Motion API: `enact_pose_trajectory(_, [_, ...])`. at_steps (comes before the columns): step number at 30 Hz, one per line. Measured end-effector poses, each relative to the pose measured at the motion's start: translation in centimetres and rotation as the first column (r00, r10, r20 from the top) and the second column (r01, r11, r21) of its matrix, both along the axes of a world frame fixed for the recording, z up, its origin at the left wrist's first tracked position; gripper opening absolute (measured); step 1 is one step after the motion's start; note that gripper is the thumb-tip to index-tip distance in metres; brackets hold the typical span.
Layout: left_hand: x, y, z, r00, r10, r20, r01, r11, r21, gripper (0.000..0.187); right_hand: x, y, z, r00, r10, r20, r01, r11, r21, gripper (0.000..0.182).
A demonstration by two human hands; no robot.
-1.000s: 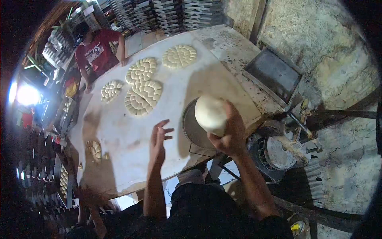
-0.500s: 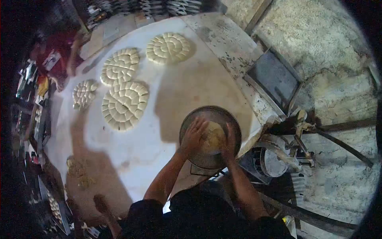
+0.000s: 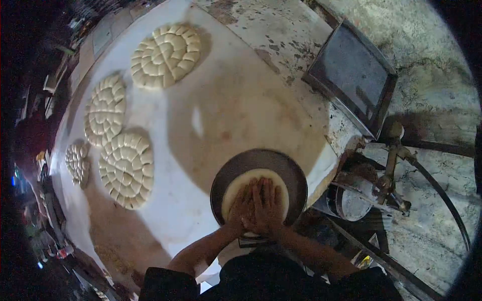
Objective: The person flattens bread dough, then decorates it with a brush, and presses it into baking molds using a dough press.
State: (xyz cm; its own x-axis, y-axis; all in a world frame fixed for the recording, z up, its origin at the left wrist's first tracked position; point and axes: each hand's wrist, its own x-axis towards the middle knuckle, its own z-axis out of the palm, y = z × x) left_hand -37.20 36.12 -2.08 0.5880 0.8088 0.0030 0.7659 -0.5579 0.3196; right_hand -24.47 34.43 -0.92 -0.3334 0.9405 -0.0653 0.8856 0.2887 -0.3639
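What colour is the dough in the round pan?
Pale cream; the dough shows best in the head view.

Beyond the round dark metal pan (image 3: 286,163), the flat white tabletop (image 3: 241,108) leaves a wide passage, bounded on the left by four scored pale dough discs (image 3: 125,170). The grey rectangular metal tray (image 3: 354,70) blocks the far right; the rusty metal pipe fitting (image 3: 389,165) obstructs the near right.
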Motion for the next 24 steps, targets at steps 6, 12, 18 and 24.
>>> enact_pose_trajectory(6, [1.4,1.1,0.4,0.988,-0.102,-0.112,0.100,0.995,-0.020,0.065,2.4,-0.5,0.3,0.976,0.066,0.206,-0.081,0.995,0.065,0.097])
enact_pose_trajectory(12, [-0.2,2.6,2.9,0.994,-0.062,0.094,0.097,0.890,-0.445,0.046,9.5,4.1,-4.5,0.647,-0.195,-0.737,-0.354,0.779,-0.517,0.066])
enact_pose_trajectory(18, [-0.8,-1.0,-1.2,0.916,0.196,0.350,-0.177,0.980,-0.086,0.043,6.8,2.0,-3.8,0.957,0.204,-0.206,-0.226,0.970,-0.087,0.052])
enact_pose_trajectory(24, [-0.3,0.0,-0.2,0.972,0.233,-0.027,-0.231,0.972,0.051,0.072,3.4,0.9,-1.8,0.963,0.179,0.200,-0.201,0.975,0.099,0.066])
